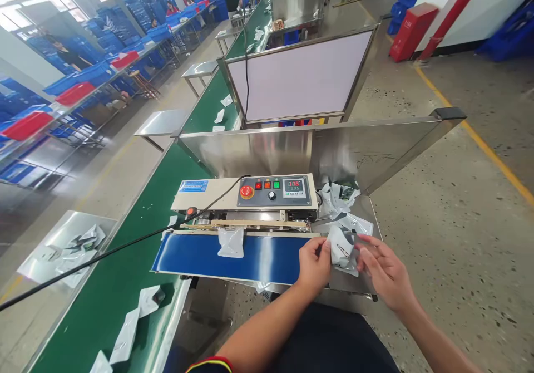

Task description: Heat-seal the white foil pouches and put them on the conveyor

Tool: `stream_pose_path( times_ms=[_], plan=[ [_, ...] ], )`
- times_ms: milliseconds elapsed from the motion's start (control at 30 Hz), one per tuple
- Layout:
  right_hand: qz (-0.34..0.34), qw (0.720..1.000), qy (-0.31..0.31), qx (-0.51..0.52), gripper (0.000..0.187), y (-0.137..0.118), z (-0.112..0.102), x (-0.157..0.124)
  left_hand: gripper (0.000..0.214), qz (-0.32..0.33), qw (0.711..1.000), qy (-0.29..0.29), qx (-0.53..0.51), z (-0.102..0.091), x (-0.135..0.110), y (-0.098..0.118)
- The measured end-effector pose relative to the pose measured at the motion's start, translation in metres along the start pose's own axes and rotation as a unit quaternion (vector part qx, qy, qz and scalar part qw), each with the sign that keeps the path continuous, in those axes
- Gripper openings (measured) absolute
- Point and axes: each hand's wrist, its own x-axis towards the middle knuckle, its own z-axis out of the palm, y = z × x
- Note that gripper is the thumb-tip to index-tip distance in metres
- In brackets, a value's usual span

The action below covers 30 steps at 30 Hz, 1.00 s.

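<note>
While the green conveyor belt (156,206) stretches left of the beige band sealer (258,197) and its blue belt (275,256), the left hand (314,267) pinches the left edge of a printed pouch (342,250) near the blue belt's right end; I cannot tell whether the right hand (386,273) grips its right edge. Even tension should keep it uncreased.

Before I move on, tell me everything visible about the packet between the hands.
The packet is white and silvery, glossy, foil-like, creased, with a dark printed mark. It is held just right of the blue belt. The left hand pinches its left edge; the right hand is at its right edge. Whether it is sealed is unclear.
</note>
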Motion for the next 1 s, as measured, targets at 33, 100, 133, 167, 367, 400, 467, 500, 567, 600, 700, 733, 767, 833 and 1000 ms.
stream_pose_path(
  times_ms=[33, 100, 133, 167, 367, 400, 467, 500, 567, 600, 700, 733, 767, 833, 1000],
  plan=[
    [0.024, 1.0, -0.001, 0.0, 0.058, 0.002, 0.001, -0.003, 0.046, -0.021, 1.0, -0.001, -0.014, -0.003, -0.004, -0.004],
    [0.052, 0.998, -0.008, -0.03, 0.054, 0.008, 0.003, -0.005, 0.05, -0.058, 0.998, -0.002, -0.035, -0.007, -0.01, -0.011],
    [0.067, 0.997, 0.0, -0.049, 0.052, 0.011, 0.004, -0.004, 0.051, -0.078, 0.996, 0.0, -0.043, -0.009, -0.01, -0.014],
    [0.087, 0.994, 0.019, -0.064, 0.05, 0.014, 0.007, -0.002, 0.052, -0.103, 0.993, 0.006, -0.052, -0.01, -0.01, -0.017],
    [0.217, 0.973, 0.081, -0.015, 0.046, 0.032, 0.046, 0.014, 0.052, -0.238, 0.959, 0.119, -0.099, -0.02, 0.017, -0.029],
    [0.224, 0.973, 0.056, -0.005, 0.048, 0.032, 0.054, 0.018, 0.051, -0.244, 0.954, 0.136, -0.111, -0.026, 0.02, -0.029],
    [0.23, 0.973, -0.019, -0.017, 0.052, 0.032, 0.06, 0.031, 0.051, -0.247, 0.946, 0.158, -0.138, -0.041, 0.025, -0.029],
    [0.227, 0.972, -0.049, -0.038, 0.053, 0.032, 0.058, 0.042, 0.052, -0.246, 0.944, 0.163, -0.149, -0.05, 0.025, -0.028],
    [0.204, 0.971, -0.047, -0.114, 0.052, 0.033, 0.042, 0.072, 0.053, -0.24, 0.941, 0.184, -0.151, -0.071, 0.02, -0.025],
    [0.184, 0.969, -0.011, -0.161, 0.049, 0.036, 0.03, 0.091, 0.054, -0.229, 0.94, 0.21, -0.141, -0.08, 0.015, -0.024],
    [0.126, 0.945, 0.087, -0.288, 0.038, 0.048, -0.002, 0.151, 0.059, -0.153, 0.932, 0.316, -0.088, -0.101, -0.007, -0.021],
    [0.115, 0.94, 0.079, -0.311, 0.037, 0.053, -0.008, 0.167, 0.06, -0.128, 0.93, 0.338, -0.072, -0.104, -0.016, -0.021],
    [0.103, 0.938, 0.058, -0.325, 0.037, 0.058, -0.011, 0.18, 0.059, -0.11, 0.93, 0.345, -0.058, -0.104, -0.024, -0.02],
    [0.057, 0.938, 0.027, -0.34, 0.032, 0.065, -0.011, 0.19, 0.055, -0.093, 0.944, 0.314, -0.031, -0.098, -0.036, -0.016],
    [-0.067, 0.934, 0.076, -0.342, 0.032, 0.064, -0.013, 0.162, 0.042, -0.004, 0.99, 0.134, 0.048, -0.051, -0.031, 0.003]
  ],
)
